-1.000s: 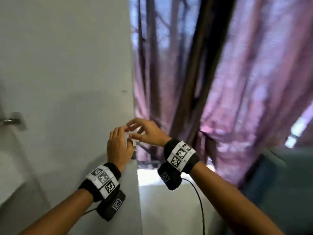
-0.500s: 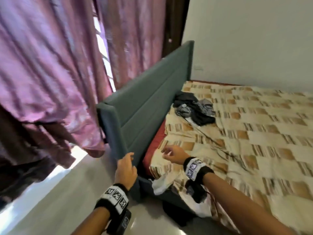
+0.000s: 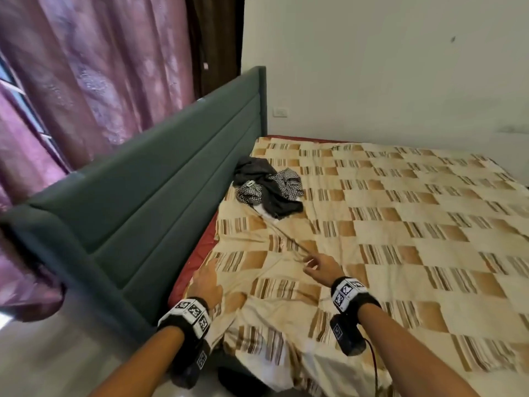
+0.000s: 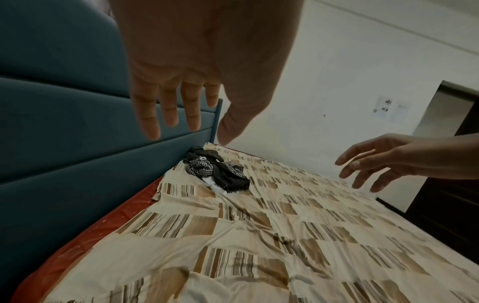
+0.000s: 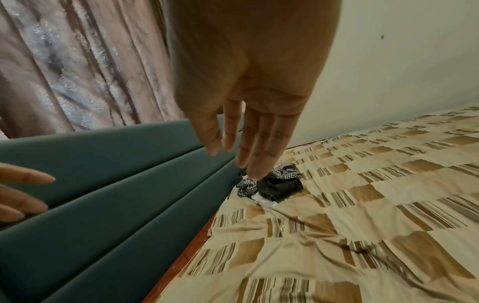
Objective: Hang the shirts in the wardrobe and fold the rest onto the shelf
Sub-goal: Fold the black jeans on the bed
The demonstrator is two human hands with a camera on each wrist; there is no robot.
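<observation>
Both hands empty over the near end of the bed, clothes pile waiting by the headboard.

I hold my left hand (image 3: 206, 283) and right hand (image 3: 320, 265) out above the rumpled bedspread (image 3: 400, 224), fingers spread loose and gripping nothing; I judge this as a reach toward the clothes pile (image 3: 269, 190), which lies well ahead of both hands, against the green headboard (image 3: 160, 179) near the bed's far corner. The pile is a tangle: 1 dark garment, 1 black-and-white checked piece, a bit of white underneath. I cannot tell which are shirts or how many pieces there are. Wardrobe and shelf are out of view. A dark doorway or cabinet (image 4: 451, 155) shows only in the left wrist view, cut off at the frame edge. Curtain (image 3: 94, 75) hangs behind the headboard.
</observation>
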